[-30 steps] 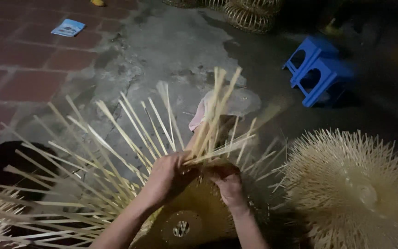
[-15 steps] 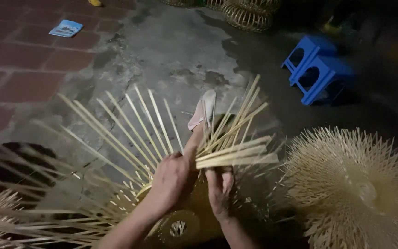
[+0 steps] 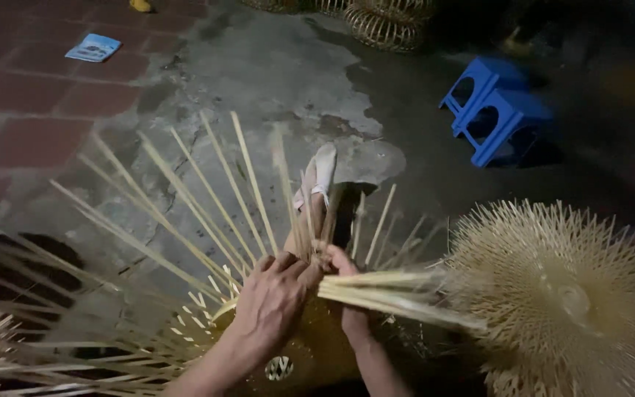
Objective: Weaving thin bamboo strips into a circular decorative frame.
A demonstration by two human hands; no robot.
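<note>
A: Since half a second ago, the bundle of pale split-bamboo strips (image 3: 391,294) has swung down; it pointed up toward the top of the frame, now it lies nearly level, pointing to the right edge.

B: And the hands?

A: The left hand (image 3: 273,301) is clenched over the spot where the strips meet the round woven bamboo base (image 3: 288,353) at bottom centre. The right hand (image 3: 343,283) grasps the root of the bundle, just beside the left.

B: So which step?

A: It looks like bending a gathered group of spokes sideways, mid-weave. The long loose bamboo spokes (image 3: 185,206) fanning to the upper left are untouched. Next likely calls for tucking the bundle across its neighbours while the left hand pins the bend.

B: Nearby?

A: A finished spiky woven bamboo piece (image 3: 575,294) at lower right, two blue plastic stools (image 3: 497,110) at upper right.
</note>
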